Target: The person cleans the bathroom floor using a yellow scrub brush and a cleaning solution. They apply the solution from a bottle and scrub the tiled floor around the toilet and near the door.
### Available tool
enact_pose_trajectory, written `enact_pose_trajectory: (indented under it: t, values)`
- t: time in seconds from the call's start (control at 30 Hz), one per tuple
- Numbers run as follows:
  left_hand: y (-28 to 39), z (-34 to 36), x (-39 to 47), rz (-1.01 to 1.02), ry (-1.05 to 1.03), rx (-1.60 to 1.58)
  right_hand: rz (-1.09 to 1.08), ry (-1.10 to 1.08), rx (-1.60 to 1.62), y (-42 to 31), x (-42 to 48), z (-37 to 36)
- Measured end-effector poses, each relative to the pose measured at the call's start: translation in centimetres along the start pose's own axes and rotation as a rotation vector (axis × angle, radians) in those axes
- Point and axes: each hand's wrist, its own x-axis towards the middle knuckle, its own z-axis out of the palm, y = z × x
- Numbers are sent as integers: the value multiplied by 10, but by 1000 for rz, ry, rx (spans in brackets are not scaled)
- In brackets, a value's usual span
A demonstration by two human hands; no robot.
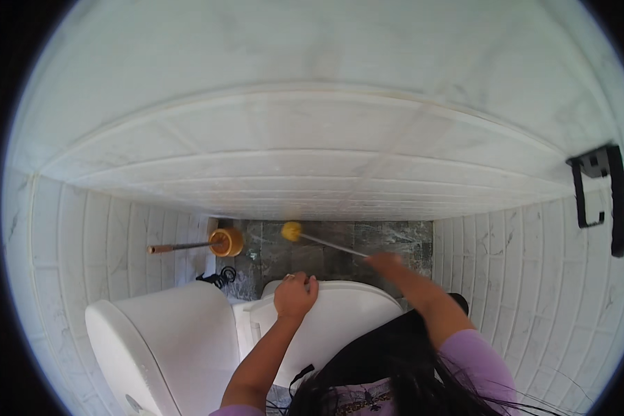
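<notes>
My right hand [386,264], blurred, grips a thin pale rod [335,244] that ends in a round yellow brush head [291,231]. The yellow head is near the foot of the far wall, over the dark floor tiles [312,257]; I cannot tell whether it touches either one. On the far edge of the closed white toilet lid [343,317] lies my left hand [295,296], with a ring on one finger. Its fingers bend at the rim, and the fingertips are hard to make out.
A toilet brush with a brown-tipped handle [161,249] stands tilted in an orange-brown holder [234,243] in the left corner. Below it lies a coiled black hose or cable [226,276]. The white toilet tank [177,333] rises at left. A black holder [598,197] hangs on the right, by white tiled walls [312,187].
</notes>
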Motion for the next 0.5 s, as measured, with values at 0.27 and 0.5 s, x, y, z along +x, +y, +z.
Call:
enact_pose_trajectory:
  t: [0.27, 0.5]
  values:
    - [7, 3, 0, 28, 2, 40, 363, 141, 82, 153, -34, 15]
    - [5, 7, -2, 21, 14, 36, 477, 72, 100, 238, -103, 35]
